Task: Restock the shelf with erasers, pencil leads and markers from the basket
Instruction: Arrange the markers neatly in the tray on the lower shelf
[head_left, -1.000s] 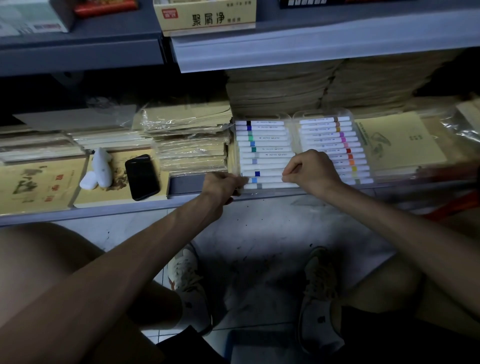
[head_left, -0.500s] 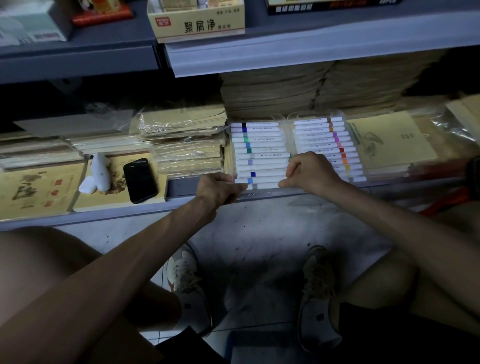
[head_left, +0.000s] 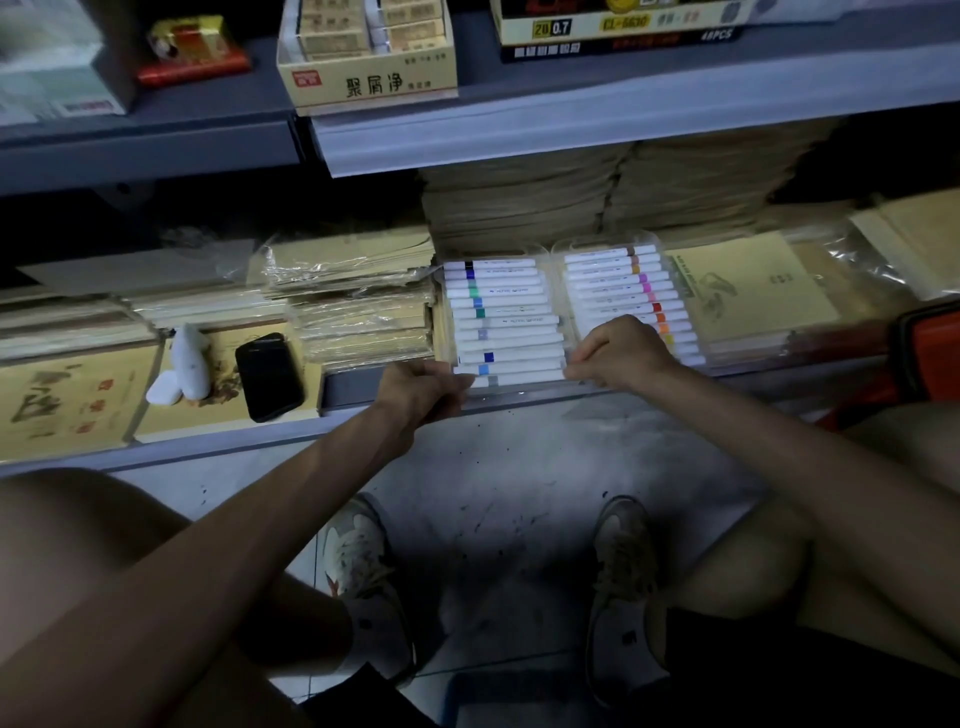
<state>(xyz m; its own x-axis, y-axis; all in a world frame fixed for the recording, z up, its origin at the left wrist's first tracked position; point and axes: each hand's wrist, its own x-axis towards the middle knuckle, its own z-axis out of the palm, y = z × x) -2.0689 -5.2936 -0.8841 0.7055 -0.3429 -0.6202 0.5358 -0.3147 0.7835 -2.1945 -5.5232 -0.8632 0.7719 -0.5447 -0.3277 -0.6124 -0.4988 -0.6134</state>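
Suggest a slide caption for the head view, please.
Both hands, left and right, grip the marker case at the shelf edge.

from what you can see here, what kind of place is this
Most likely a stationery shop, at a low stock shelf. Clear marker cases lie flat on it beside wrapped stacks of paper pads, and open display boxes of small boxed goods stand on the shelf above.
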